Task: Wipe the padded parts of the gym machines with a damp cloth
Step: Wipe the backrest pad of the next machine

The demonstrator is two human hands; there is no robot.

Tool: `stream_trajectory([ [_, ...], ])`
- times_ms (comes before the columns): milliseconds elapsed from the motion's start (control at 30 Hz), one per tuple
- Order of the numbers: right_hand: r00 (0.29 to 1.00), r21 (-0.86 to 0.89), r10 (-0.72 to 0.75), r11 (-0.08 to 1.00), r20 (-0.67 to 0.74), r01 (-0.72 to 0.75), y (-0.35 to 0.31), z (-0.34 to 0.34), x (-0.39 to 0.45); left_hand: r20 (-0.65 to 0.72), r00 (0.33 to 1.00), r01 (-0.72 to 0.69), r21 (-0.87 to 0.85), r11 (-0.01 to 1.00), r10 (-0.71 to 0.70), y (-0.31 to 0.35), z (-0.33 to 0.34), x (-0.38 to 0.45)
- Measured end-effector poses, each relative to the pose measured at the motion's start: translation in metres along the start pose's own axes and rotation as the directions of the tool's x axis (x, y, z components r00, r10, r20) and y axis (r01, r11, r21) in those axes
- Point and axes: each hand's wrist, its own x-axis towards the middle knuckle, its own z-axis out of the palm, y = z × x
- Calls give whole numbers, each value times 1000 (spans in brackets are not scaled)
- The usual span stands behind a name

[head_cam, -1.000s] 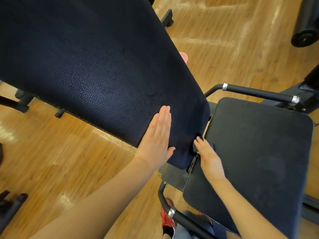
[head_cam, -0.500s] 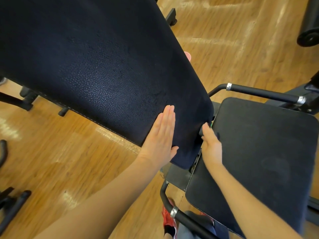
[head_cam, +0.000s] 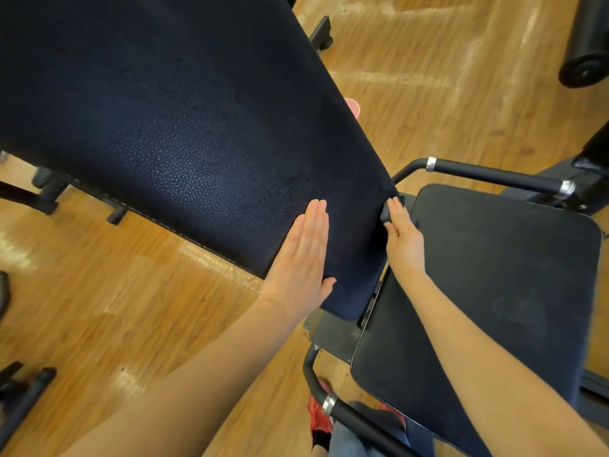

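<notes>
Navy pebbled back pad (head_cam: 184, 133), black seat pad (head_cam: 494, 291)

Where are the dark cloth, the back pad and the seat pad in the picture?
dark cloth (head_cam: 385, 215): head view, the bunched part showing under the fingertips of the right hand (head_cam: 402, 240).
back pad (head_cam: 184, 127): head view, the middle of its textured face.
seat pad (head_cam: 501, 291): head view, the middle of its flat top.

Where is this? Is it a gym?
Most likely a gym: a padded backrest and seat pad with a grip handle on a wooden floor.
</notes>
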Motion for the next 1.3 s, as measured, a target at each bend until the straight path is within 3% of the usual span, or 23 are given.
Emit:
stream_trajectory([
  [167,998,19,57,998,1,-57,5,9,-12,-112,994,-1,-33,999,-3,-1,0,-3],
  [267,997,42,65,997,29,-66,12,3,-4,-56,998,2,-64,998,-6,-2,-1,-2],
  [433,998,-34,62,997,-10,-63,7,12,-24,-81,997,5,-49,999,-9,-1,0,-2],
  [567,988,-302,-83,946,131,119,21,20,-65,-66,998,4,-35,999,-6,-2,-3,-2],
  [633,966,-352,-167,908,197,228,30,16,-80,-44,999,4,-53,999,-6,-2,-5,-2],
  [700,963,-334,-166,914,212,231,26,4,-78,-19,1000,-1,-61,998,0,-3,-7,-2],
  [767,974,-296,-177,931,142,213,14,-6,-61,13,1000,-12,-73,997,13,-5,-9,-3],
  [867,945,-354,-305,876,120,328,-26,-15,-32,39,998,-47,-71,996,50,-9,-15,-3],
  [900,935,-297,-325,887,141,353,-38,-14,-26,45,997,-60,-74,995,64,-12,-18,-4],
  [1000,957,-55,-242,966,162,253,-57,-4,-18,27,997,-71,-79,994,73,-28,-27,-7],
  [1067,981,7,-159,987,116,159,-59,5,-20,-10,999,-53,-69,996,53,-40,-32,-11],
  [1200,996,13,-17,1000,82,16,-72,10,-25,-46,999,24,-92,995,-28,-59,-44,-14],
  [1300,987,-45,-94,994,127,100,-91,5,-38,-79,993,84,-96,992,-92,-72,-53,-11],
])
